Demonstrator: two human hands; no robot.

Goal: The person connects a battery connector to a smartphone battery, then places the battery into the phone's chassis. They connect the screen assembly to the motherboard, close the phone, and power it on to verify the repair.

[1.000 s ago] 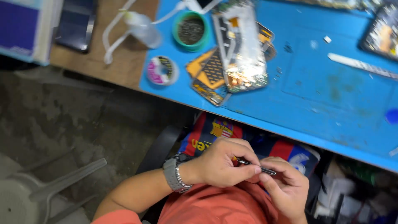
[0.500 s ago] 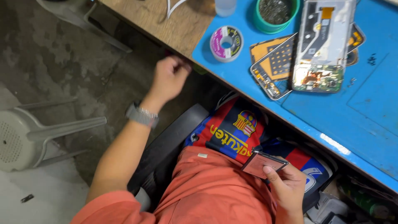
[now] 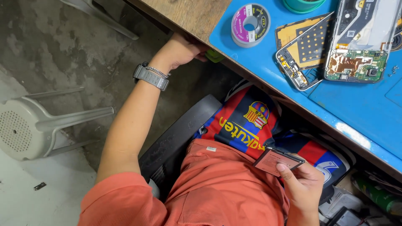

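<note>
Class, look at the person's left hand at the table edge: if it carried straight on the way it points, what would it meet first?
The left hand points toward a small green object at the edge of the blue mat, right by the fingertips. That would likely come first, though depth under the wooden table is unclear.

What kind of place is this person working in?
Most likely a small phone repair bench. An opened phone with its circuit board bare lies on a blue mat, beside a spool of solder wire, and the right hand holds a flat phone battery.
</note>
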